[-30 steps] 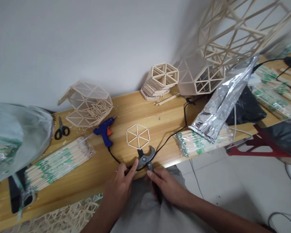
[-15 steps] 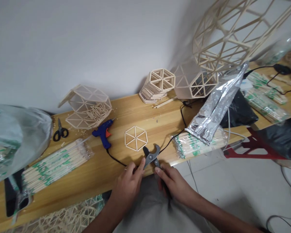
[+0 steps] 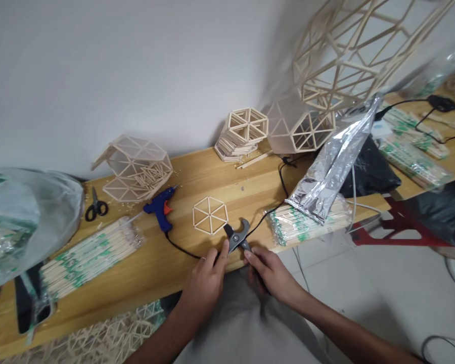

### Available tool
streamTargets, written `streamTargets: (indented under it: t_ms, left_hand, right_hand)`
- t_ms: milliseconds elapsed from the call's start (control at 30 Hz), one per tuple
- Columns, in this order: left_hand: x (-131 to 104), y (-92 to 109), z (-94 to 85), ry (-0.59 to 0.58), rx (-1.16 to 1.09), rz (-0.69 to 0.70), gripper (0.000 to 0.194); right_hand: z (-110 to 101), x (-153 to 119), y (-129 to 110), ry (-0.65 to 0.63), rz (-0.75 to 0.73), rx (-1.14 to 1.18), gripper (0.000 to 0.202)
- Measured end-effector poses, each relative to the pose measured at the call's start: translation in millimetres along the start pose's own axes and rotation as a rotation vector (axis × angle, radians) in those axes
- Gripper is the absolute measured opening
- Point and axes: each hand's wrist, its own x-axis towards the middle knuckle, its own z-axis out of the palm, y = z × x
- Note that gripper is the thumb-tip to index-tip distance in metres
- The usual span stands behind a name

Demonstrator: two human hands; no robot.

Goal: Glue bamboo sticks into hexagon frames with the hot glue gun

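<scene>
Both of my hands hold a pair of dark pruning shears (image 3: 236, 236) at the table's front edge, its jaws spread apart and pointing away from me. My left hand (image 3: 208, 275) is closed on the left handle, with the index finger stretched along it. Around the right handle, my right hand (image 3: 269, 273) is closed, thumb on top. Just beyond the jaws a flat hexagon of thin sticks with spokes (image 3: 210, 216) lies on the wooden table (image 3: 189, 177). To its left rests a blue glue gun (image 3: 159, 208) with an orange trigger, its cord running toward my left hand.
Black scissors (image 3: 96, 206) and a bagged stick bundle (image 3: 91, 255) lie left. Behind stand a stack of stick hexagons (image 3: 246, 131) and an open hexagon-panel shape holding short sticks (image 3: 136, 164). A silver foil bag (image 3: 326, 167) rests on another stick pack (image 3: 307, 220) at right.
The view has shifted slightly. My hands still grip the shears, whose jaws remain spread and now appear closer to the hexagon's lower right corner.
</scene>
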Motion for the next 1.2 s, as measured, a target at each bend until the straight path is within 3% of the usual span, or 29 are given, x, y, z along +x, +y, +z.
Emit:
streamTargets:
  t_ms: [200, 367, 500, 600, 667, 767, 833, 967, 1067, 1200]
  left_hand:
    - [18, -1, -4.2, -0.002, 0.015, -0.018, 0.052]
    - [17, 4, -13.4, 0.145, -0.089, 0.055, 0.044]
    - [7, 8, -33.3, 0.25, -0.324, 0.12, 0.052]
    - [-3, -1, -51.5, 0.321, -0.393, 0.05, 0.058]
    - [-14, -18, -63.4, 0.401, -0.3, -0.038, 0.058]
    - [-42, -62, -81.5, 0.503, -0.073, -0.181, 0.059]
    - [-68, -98, -93.5, 0.518, 0.04, -0.291, 0.061]
    - [-112, -164, -110.0, 0.608, 0.279, -0.507, 0.048]
    - [-124, -199, -110.0, 0.626, 0.335, -0.659, 0.037]
    - [-117, -225, -97.2, 0.59, 0.349, -0.704, 0.048]
  right_hand:
    - [-4, 10, -11, 0.04, -0.049, -0.023, 0.063]
    - [-11, -5, -26, 0.014, -0.053, -0.057, 0.06]
    - [-17, -34, -55, -0.093, -0.207, -0.104, 0.059]
    - [-20, -35, -78, -0.169, -0.35, -0.131, 0.055]
    - [-19, -18, -89, -0.084, -0.472, -0.246, 0.045]
    - [-14, 26, -100, 0.106, -0.616, -0.558, 0.021]
    - [-8, 56, -106, 0.186, -0.599, -0.781, 0.007]
    - [6, 94, -111, 0.288, -0.478, -1.032, 0.009]
    - [11, 104, -111, 0.309, -0.453, -1.061, 0.01]
    - [12, 107, -112, 0.321, -0.429, -1.09, 0.011]
